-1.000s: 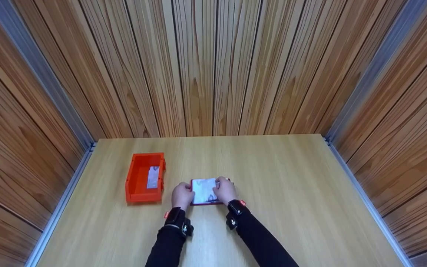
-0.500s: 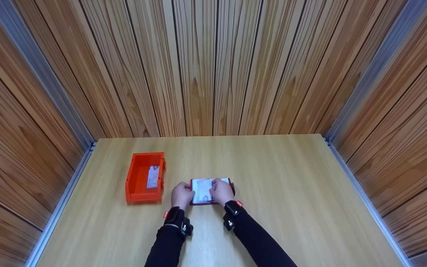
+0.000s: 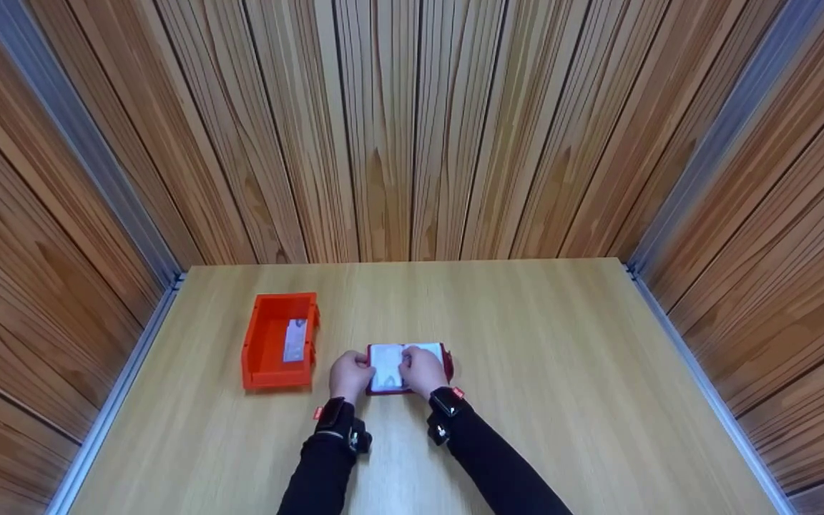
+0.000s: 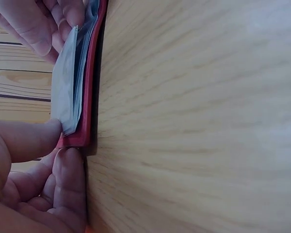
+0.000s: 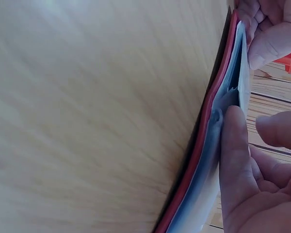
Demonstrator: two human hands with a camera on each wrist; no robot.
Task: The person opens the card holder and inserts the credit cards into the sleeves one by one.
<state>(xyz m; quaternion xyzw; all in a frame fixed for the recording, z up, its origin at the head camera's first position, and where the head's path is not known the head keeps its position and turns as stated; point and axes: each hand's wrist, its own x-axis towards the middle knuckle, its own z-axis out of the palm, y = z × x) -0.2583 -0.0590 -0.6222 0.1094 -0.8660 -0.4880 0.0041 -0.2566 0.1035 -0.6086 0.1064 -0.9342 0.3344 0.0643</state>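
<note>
Lying open on the tabletop (image 3: 526, 357), the red-covered booklet (image 4: 90, 87) sits in front of you, light by the look of it. Its leaves (image 4: 63, 92) seem to be thin, translucent plastic, so expect them to be floppy, slippery and easily creased; the cover looks stiffer and gives the surer hold at its outer edge. Your left grip (image 3: 350, 375) pinches that edge, thumb on the leaves and fingers against the cover. Your right grip (image 3: 424, 372) is near the middle fold, forefinger at the leaves and thumb apart from it; you cannot tell whether it pinches anything. To the left, apart from the booklet, stands an orange bin (image 3: 276, 381), smooth and straight-walled, with a pale flat piece (image 3: 295, 340) inside. Around the pale-grained tabletop, plank-patterned walls (image 3: 383, 143) meet at grey, metallic-looking strips (image 3: 90, 129).
</note>
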